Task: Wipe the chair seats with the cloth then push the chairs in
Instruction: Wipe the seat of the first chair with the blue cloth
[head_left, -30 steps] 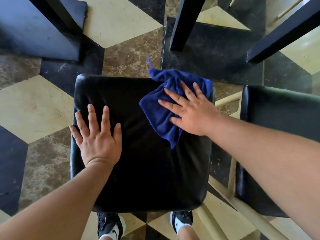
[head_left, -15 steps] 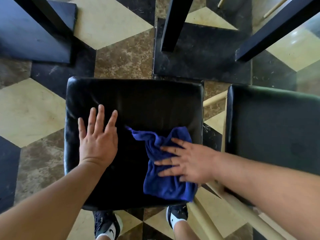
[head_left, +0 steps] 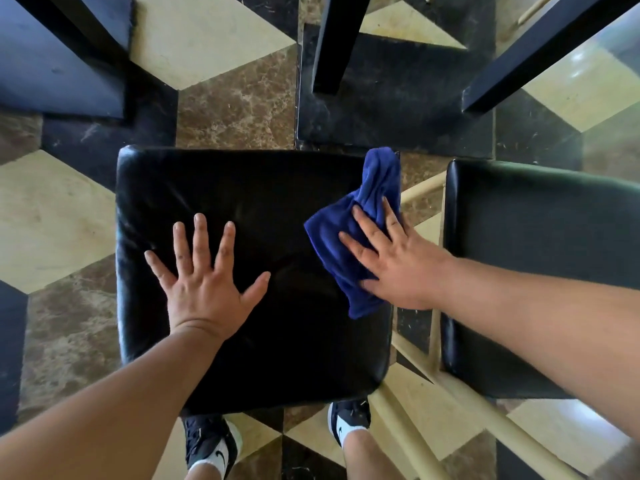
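Head view: the left hand [head_left: 204, 282] lies flat on the square black padded leather chair seat [head_left: 277, 188], its fingers straight and spread wide apart. The right hand [head_left: 398, 261] presses the crumpled blue cloth [head_left: 327, 244] onto the seat's right edge, fingers straight and slightly apart (none curled round it). The cloth bunches out beyond those fingertips toward the far right corner. Right of that hand stands a second black padded seat [head_left: 536, 244], apart from the first.

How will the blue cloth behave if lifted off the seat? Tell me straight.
Probably floppy: the blue cloth lies bunched and creased under the right hand. It is likely light for its size, since it looks like thin fabric. It should slide fairly easily on the glossy chair seat.
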The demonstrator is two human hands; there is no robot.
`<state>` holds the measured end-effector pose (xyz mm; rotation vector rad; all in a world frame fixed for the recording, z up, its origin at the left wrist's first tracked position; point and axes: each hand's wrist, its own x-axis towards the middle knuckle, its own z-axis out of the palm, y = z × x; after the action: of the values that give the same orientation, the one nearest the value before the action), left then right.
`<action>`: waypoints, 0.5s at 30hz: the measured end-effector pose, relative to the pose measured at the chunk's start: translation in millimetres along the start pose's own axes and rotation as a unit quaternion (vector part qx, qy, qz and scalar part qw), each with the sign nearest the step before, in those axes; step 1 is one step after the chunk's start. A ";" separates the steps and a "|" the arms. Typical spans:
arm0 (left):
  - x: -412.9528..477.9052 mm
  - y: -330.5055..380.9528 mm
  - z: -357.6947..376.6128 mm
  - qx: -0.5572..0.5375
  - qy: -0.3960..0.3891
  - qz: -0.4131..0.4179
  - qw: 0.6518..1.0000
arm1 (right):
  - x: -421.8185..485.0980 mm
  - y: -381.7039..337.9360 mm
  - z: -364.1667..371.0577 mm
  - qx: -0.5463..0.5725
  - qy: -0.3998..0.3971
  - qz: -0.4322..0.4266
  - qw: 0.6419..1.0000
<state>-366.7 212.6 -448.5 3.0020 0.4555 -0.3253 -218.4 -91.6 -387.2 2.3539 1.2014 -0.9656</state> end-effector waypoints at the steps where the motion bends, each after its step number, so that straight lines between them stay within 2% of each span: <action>1: 0.5 1.1 -2.2 -0.005 -0.007 -0.001 1.000 | -15.1 -12.6 9.6 -0.006 -0.028 -0.026 0.999; 5: 0.8 2.8 -7.5 -0.012 -0.034 -0.008 0.999 | -68.5 -68.4 43.6 -0.039 -0.100 -0.138 0.985; 9: 2.8 0.3 -18.4 -0.019 -0.079 -0.005 0.997 | -54.0 -80.1 22.7 -0.043 -0.052 -0.201 0.977; 11: 3.7 -3.1 -29.7 -0.046 -0.087 -0.007 0.995 | -16.2 -86.5 -4.0 -0.043 -0.001 -0.184 0.982; 15: 18.2 -34.3 -69.5 -0.161 -0.031 0.011 0.986 | 88.1 -132.3 -79.4 0.024 0.103 -0.052 0.993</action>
<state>-346.5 258.6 -386.8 2.6730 0.4234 -0.3099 -254.9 82.3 -389.5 2.5008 1.4033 -0.8067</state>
